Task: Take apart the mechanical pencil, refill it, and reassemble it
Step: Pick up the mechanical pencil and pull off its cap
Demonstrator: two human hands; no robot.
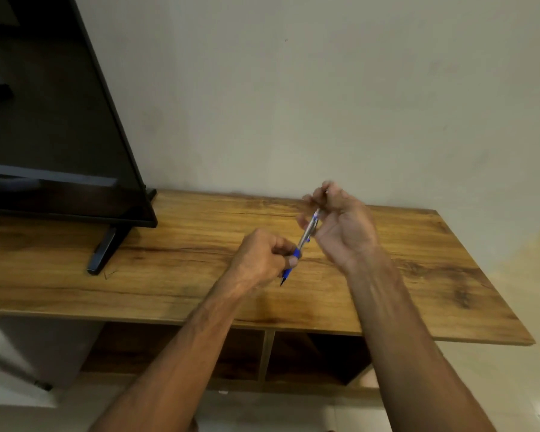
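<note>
Head view, looking forward and down. Wooden table spans the frame, its far edge against a plain wall.

Mechanical pencil held in the air above the table top, just right of frame centre. It lies on a slant: dark tip toward 7 o'clock, upper end toward 1 o'clock. Blue grip section low, clear barrel above it. It does not touch the table.

Left hand sits at the lower end of the pencil, fingers curled shut around the blue grip, thumb side facing the pencil. The dark tip sticks out below the fist toward 7 o'clock.

Right hand sits at the upper end, at about 1 o'clock from the left hand. Palm faces the camera, fingers bent in around the top of the barrel. Fingertips are blurred; the hand looks closed on the pencil's top, but the exact pinch cannot be made out. Whether a cap or any small part is between the fingertips cannot be told.

Both forearms come in from the bottom edge, bare.

Television stands on the table at 10 o'clock from the hands, well apart from them, dark screen, one black foot resting on the wood.

Under the table top, open shelf compartments with a thin upright divider between them
</note>
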